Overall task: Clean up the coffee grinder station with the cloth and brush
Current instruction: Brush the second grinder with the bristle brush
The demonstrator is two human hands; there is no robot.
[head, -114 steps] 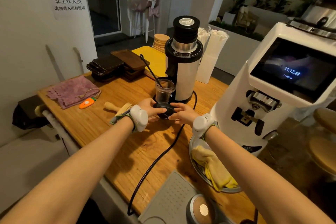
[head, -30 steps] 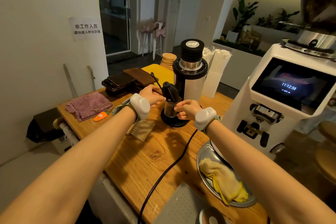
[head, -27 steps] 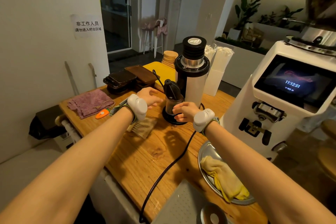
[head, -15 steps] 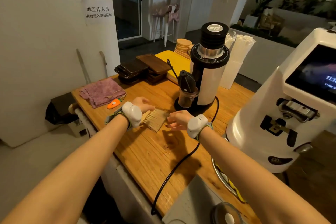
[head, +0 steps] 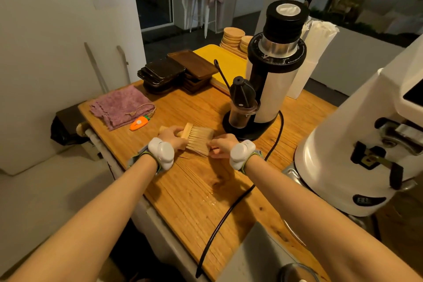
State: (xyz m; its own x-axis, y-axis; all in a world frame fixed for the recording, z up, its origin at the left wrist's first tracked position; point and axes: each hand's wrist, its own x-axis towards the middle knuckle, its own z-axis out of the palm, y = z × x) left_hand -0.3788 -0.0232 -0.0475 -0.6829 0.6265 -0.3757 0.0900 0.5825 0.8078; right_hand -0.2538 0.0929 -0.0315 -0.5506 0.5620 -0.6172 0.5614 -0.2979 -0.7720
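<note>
A wooden brush [head: 198, 137] with pale bristles lies on the wooden counter [head: 206, 185]. My left hand [head: 174, 138] is closed around its handle. My right hand [head: 221, 144] rests at the bristle tips, fingers loosely curled, touching them. Just beyond stands the black-and-white coffee grinder [head: 272, 75], with a dosing cup [head: 240, 115] on its base and a black blower [head: 242, 91] sitting in the cup. A purple cloth [head: 121, 106] lies folded at the counter's far left.
An orange carrot-shaped clip [head: 139, 123] lies beside the cloth. Dark trays [head: 176, 72] and a yellow tray [head: 225, 62] sit at the back. A large white grinder [head: 366, 144] stands right. The black cord [head: 233, 204] runs across the counter to its front edge.
Both hands left the cup and blower at the grinder and came down to the brush. My left hand took hold of the handle. The view tilted down and left.
</note>
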